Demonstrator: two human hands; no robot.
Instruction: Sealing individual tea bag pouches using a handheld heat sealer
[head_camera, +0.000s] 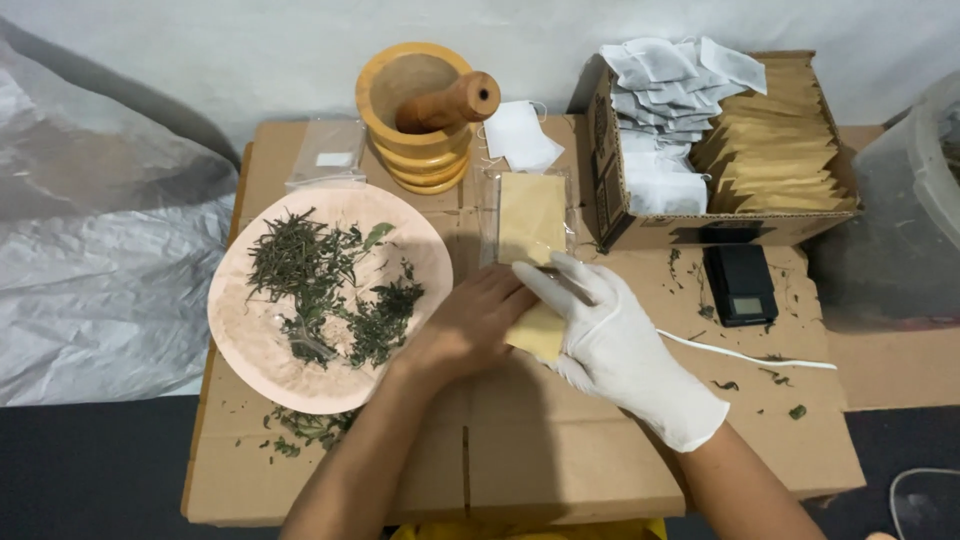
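Two hands meet at the middle of a flattened cardboard sheet (520, 450) that serves as your work surface. Your left hand (470, 325) is bare, its fingers curled down onto a small tan paper envelope (537, 330); your right hand (610, 335) wears a white glove, its fingers closed lightly over the same envelope from the other side, so both hands hold it, though how firmly the fingers press I cannot tell. Just beyond your fingertips a second tan envelope sits inside a clear plastic sleeve (528, 215), lying flat. To your left rests a pale pink plate (250, 345) heaped with dried green herbs (320, 280), with loose bits scattered on the cardboard below it. To your right lies a small black pocket scale (740, 285) and a thin white cord (750, 355). Farther back stand a wooden mortar (420, 115) with its pestle (450, 102) leaning inside, a small clear bag (328, 152) beside it, and a cardboard box (700, 215) holding rows of tan envelopes and a pile of white tea-bag sachets (670, 85). Judging by the full box and the well-heaped plate, the packing looks only partly done: one envelope is sleeved, one is in hand, and plenty of herb is left.
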